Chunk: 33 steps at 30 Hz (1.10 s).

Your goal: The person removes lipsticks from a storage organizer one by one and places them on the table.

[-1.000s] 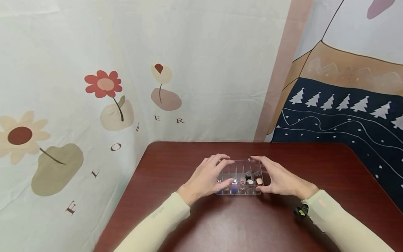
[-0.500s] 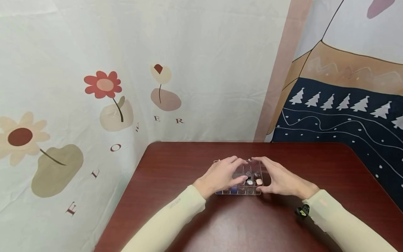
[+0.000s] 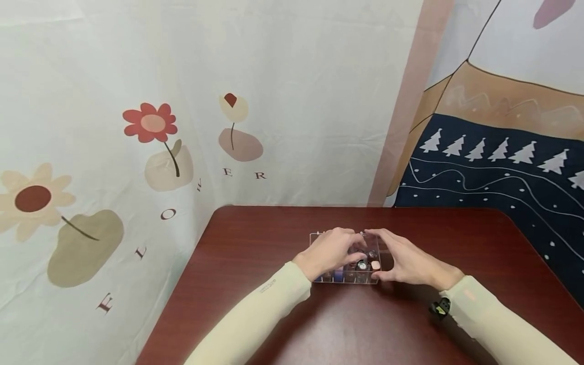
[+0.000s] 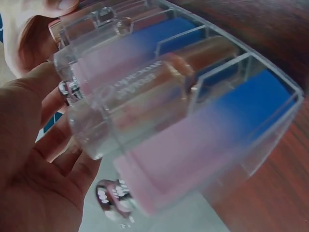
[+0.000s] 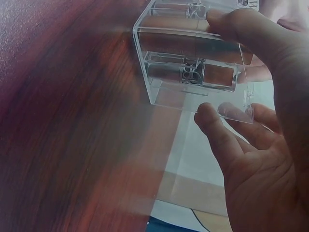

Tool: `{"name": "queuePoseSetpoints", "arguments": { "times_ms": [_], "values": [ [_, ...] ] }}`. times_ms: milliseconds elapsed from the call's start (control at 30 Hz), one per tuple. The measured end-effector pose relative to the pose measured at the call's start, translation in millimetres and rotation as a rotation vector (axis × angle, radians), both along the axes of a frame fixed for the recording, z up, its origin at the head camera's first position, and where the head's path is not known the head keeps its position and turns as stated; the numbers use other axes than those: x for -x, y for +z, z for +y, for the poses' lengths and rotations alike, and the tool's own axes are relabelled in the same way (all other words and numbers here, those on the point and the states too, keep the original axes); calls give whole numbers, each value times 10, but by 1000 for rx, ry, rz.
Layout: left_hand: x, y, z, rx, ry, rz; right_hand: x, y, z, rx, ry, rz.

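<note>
A clear divided organizer [image 3: 315, 241] stands on the table, lipstick-like tubes upright in its compartments. My right hand [image 3: 408, 261] grips its right end, thumb at the front and fingers at the back corner. Reaching over the middle, my left hand [image 3: 332, 249] has fingers bent loosely above the back compartments, its thumb near a silver-topped tube [image 3: 362, 265]. A beige-topped tube [image 3: 375, 265] stands at the right end. In the left wrist view, a pink-and-blue tube [image 4: 207, 140] and a brownish lettered tube [image 4: 149, 92] sit beside my spread left fingers. No tube shows between them.
The dark red table [image 3: 255, 243] surrounds the organizer. Behind it hangs a pale curtain [image 3: 310, 101] with printed flowers, and a navy tree-patterned cloth [image 3: 479, 172] hangs at the right. A dark strap [image 3: 440, 307] sits at my right wrist.
My left hand has slid rightward along the organizer, from its left end to over the middle, uncovering the left back compartments. The right hand stays at the right end.
</note>
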<state>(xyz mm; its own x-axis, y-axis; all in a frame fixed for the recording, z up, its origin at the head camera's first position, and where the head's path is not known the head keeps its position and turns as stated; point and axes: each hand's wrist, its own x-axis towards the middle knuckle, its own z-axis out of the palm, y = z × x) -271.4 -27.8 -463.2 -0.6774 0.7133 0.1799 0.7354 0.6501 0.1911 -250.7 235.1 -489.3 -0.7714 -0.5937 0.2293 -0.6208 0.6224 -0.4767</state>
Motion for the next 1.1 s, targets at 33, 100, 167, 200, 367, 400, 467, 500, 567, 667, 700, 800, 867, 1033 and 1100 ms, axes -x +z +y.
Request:
{"name": "queuePoseSetpoints", "arguments": {
  "times_ms": [33, 100, 167, 200, 367, 400, 467, 500, 567, 667, 700, 800, 867, 1033, 1100],
  "values": [
    [4, 14, 11, 0, -9, -6, 2, -3, 5, -1, -1, 4],
    [14, 45, 29, 3, -21, -13, 2, -3, 12, 2, -3, 9],
    [33, 65, 42, -2, -31, -24, 1, -1, 15, 2, -8, 8],
    [44, 73, 46, -9, -36, -34, 2, -2, 20, 2, -8, 6],
    [90, 79, 48, -62, -52, -126, -7, 2, 24, -1, -18, -17],
    [93, 79, 47, -69, -52, -141, -6, 0, 25, 1, -18, -22],
    [99, 73, 45, -78, -53, -163, -4, 0, 22, 1, -18, -25],
    [101, 68, 45, -81, -53, -171, -2, -2, 23, -1, -18, -25],
    [106, 54, 45, -85, -53, -180, 2, -4, 25, -2, -21, -26],
    [112, 46, 50, -88, -54, -174, 4, 0, 33, -5, -22, -23],
    [114, 44, 51, -87, -54, -166, 6, 2, 35, -2, -21, -24],
    [117, 43, 54, -92, -60, -149, 8, 11, 40, 4, -18, -20],
    [120, 34, 53, -102, -64, -150, 9, 11, 38, 10, -15, -15],
    [107, 19, 25, -142, -68, -169, 12, -20, 27, 14, -6, -7],
    [103, 14, 2, -156, -67, -161, 14, -31, 16, 16, -1, -16]
  ]
}}
